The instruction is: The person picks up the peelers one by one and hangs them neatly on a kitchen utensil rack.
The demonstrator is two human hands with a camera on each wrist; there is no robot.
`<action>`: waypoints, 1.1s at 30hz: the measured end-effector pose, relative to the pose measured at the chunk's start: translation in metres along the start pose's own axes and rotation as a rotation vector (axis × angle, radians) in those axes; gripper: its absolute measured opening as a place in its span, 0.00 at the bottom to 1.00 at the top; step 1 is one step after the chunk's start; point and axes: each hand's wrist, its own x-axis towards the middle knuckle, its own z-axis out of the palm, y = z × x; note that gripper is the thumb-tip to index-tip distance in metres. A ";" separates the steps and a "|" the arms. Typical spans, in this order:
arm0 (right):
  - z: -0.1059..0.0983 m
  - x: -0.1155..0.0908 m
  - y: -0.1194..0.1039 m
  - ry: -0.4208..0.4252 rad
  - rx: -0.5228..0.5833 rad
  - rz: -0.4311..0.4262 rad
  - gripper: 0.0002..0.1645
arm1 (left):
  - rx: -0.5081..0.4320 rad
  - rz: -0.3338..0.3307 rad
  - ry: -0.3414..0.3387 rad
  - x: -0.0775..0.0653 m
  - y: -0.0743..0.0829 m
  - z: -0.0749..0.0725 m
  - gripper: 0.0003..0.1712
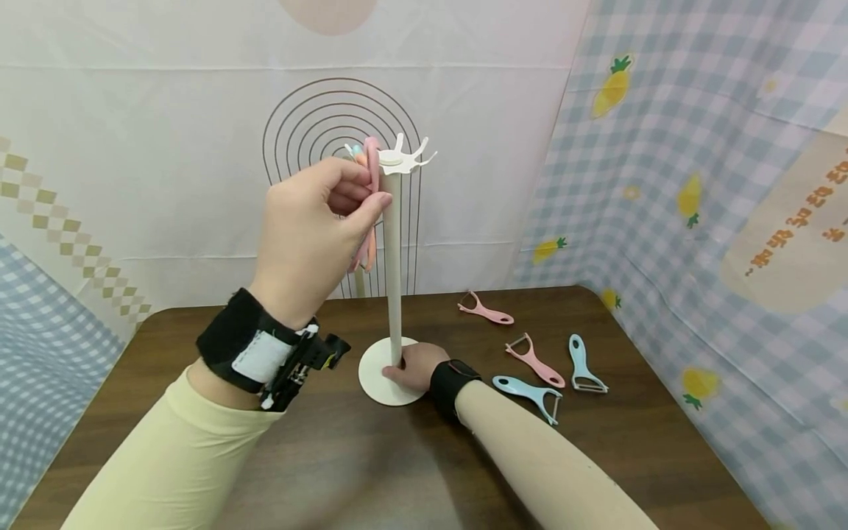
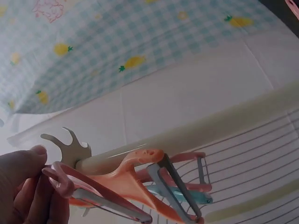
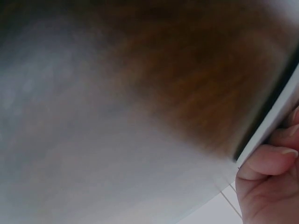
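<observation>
Up at the hooked top (image 1: 392, 162) of a white stand (image 1: 394, 272), my left hand (image 1: 311, 213) pinches a pink peeler (image 2: 88, 185) by its handle end between thumb and fingers. The blade end of that peeler points down along the pole. Beside it on the stand hang an orange peeler (image 2: 122, 181), a blue peeler (image 2: 180, 195) and another pink peeler (image 2: 190, 157), partly overlapping in the left wrist view. Low down, my right hand (image 1: 424, 366) grips the round base (image 1: 376, 383), thumb on top near the pole. The right wrist view shows curled fingers at the base's edge (image 3: 268, 125).
Right of the stand on the brown table (image 1: 318, 456) lie two pink peelers, one far (image 1: 493, 315) and one nearer (image 1: 539, 366), and two blue peelers, one by my right forearm (image 1: 520, 386) and one farther right (image 1: 578, 357). A patterned cloth (image 1: 490, 184) backs the table.
</observation>
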 end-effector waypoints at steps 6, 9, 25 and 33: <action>0.000 0.000 0.001 0.003 -0.009 0.004 0.29 | 0.132 0.091 -0.007 -0.001 0.003 0.005 0.11; 0.001 0.001 0.001 0.000 -0.014 0.006 0.29 | 0.144 0.113 -0.009 -0.002 0.004 0.006 0.10; 0.001 0.002 0.000 -0.009 -0.014 0.006 0.29 | 0.143 0.080 -0.049 -0.007 -0.002 0.005 0.07; 0.005 0.004 0.006 0.017 0.013 -0.005 0.29 | 0.111 -0.020 -0.073 -0.015 -0.016 -0.008 0.12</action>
